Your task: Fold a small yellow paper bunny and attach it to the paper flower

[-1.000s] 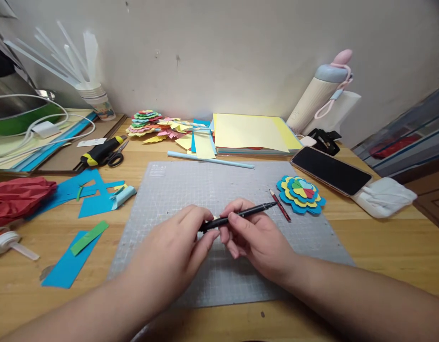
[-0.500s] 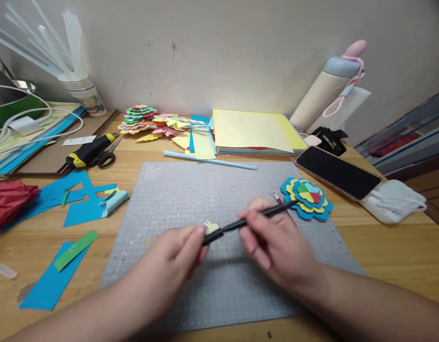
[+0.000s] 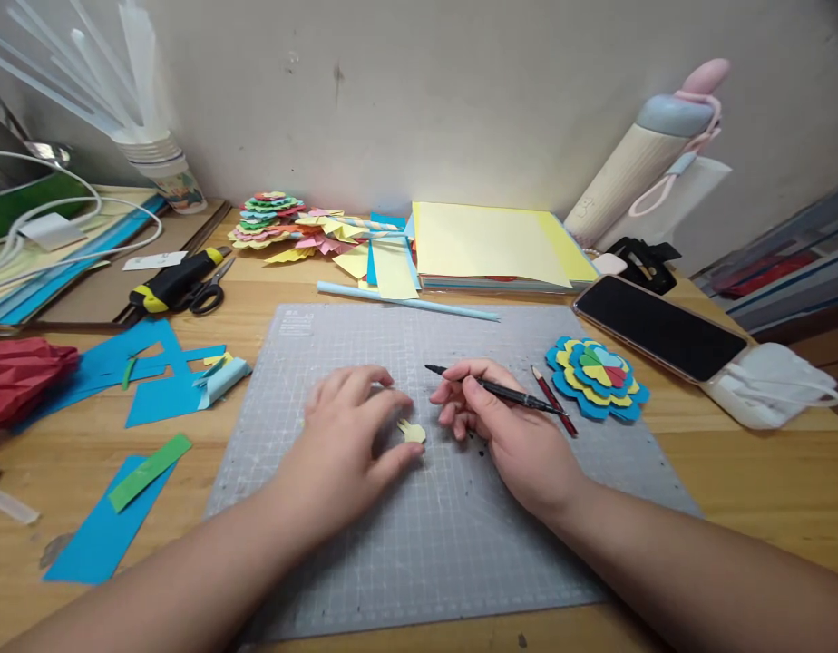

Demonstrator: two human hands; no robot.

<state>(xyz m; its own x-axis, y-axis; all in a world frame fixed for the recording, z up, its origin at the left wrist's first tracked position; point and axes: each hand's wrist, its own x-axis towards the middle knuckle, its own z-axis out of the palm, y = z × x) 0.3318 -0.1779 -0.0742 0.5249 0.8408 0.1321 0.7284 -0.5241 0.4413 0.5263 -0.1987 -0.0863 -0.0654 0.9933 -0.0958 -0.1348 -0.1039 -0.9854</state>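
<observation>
My right hand (image 3: 518, 440) is closed on a black pen (image 3: 501, 392), whose tip points left above the grey cutting mat (image 3: 460, 544). My left hand (image 3: 344, 440) rests on the mat with its fingers arched and apart. Its thumb tip lies beside a small pale yellow paper piece (image 3: 414, 433) between the two hands. A red pencil (image 3: 555, 404) lies just right of my right hand. Next to it sits a layered paper flower (image 3: 597, 376) in blue, yellow and other colours.
A phone (image 3: 657, 326) and a white pouch (image 3: 773, 390) lie at the right, with a bottle (image 3: 637, 172) behind. A stack of yellow paper (image 3: 487, 243), a pale blue straw (image 3: 405, 302) and folded flowers (image 3: 273, 218) lie at the back. Blue scraps (image 3: 153, 372), scissors (image 3: 208, 292), a cutter (image 3: 167, 283) and red paper (image 3: 21, 372) lie at the left.
Both hands held the pen a second ago. My left hand has let go and settled on the mat by the yellow piece; my right hand has turned the pen so its tip points left.
</observation>
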